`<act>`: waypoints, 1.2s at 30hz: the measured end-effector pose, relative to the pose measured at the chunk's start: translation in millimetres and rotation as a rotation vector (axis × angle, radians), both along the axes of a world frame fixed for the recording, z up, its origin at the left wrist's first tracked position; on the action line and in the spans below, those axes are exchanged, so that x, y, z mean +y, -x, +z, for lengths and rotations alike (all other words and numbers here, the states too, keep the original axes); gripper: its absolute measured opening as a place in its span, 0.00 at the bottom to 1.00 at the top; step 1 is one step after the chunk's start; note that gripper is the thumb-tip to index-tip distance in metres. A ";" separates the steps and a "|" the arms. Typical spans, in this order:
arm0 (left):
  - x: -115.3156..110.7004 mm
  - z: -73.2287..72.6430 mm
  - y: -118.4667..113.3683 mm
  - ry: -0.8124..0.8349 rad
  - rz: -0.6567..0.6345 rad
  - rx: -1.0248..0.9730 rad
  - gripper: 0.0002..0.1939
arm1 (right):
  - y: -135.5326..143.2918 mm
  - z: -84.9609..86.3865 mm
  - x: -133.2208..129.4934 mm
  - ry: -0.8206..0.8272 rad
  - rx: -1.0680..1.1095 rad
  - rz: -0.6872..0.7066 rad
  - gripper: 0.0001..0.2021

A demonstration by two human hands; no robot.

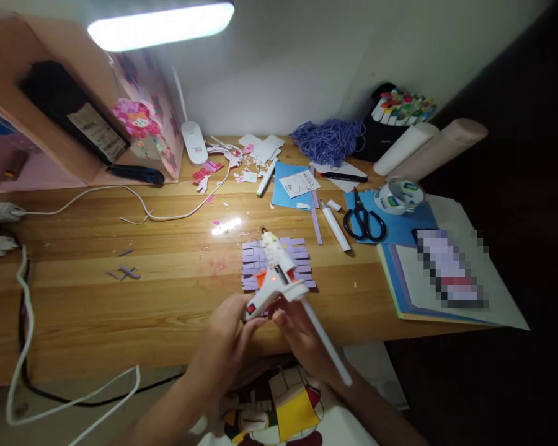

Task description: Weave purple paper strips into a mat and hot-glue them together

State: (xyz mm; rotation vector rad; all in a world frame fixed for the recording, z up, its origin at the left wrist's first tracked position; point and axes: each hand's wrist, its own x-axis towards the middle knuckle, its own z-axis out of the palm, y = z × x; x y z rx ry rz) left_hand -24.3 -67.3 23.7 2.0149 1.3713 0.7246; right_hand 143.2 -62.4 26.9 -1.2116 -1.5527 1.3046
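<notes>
A white hot glue gun point(279, 269) with an orange trigger and a lit orange light points away from me. My left hand point(227, 328) is closed around its handle. From its back end a long glue stick point(325, 341) slants down to the right. My right hand point(304, 337) is beneath the gun's rear, fingers curled; the gun partly covers them, so what they hold is hidden. Under the gun lies a mat of woven purple paper strips point(302, 269) on the wooden table point(167, 310), its middle covered by the gun.
Black-handled scissors point(365, 223), a white marker point(335, 228) and a tape roll point(400, 195) lie to the right. Purple yarn point(328, 139) and paper scraps point(260, 148) are at the back. White cables point(23, 310) run along the left. A lamp point(162, 26) shines overhead.
</notes>
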 end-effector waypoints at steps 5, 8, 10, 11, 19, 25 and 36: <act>21.6 -11.4 63.6 -0.103 0.426 0.311 0.13 | -29.9 -14.2 -8.4 -0.073 -0.311 -0.108 0.08; 38.2 -15.0 95.5 -0.151 0.633 0.601 0.17 | -52.4 -38.8 -15.5 -0.197 -0.521 -0.378 0.07; 47.1 -18.1 109.0 -0.157 0.674 0.662 0.18 | -60.2 -50.8 -18.6 -0.214 -0.573 -0.410 0.07; 50.4 -19.8 113.4 -0.163 0.676 0.663 0.19 | -61.3 -54.3 -19.4 -0.218 -0.581 -0.406 0.07; 44.8 -17.1 78.1 -0.339 0.664 0.470 0.18 | -51.1 -52.5 -17.3 -0.238 -0.557 -0.426 0.06; 24.2 -20.4 -20.4 -0.274 -0.384 0.208 0.21 | -51.3 -52.0 -16.7 -0.191 -0.528 -0.427 0.05; 24.2 -37.2 -40.4 -0.378 -0.496 0.264 0.19 | -56.2 -48.9 -12.8 -0.144 -0.533 -0.395 0.06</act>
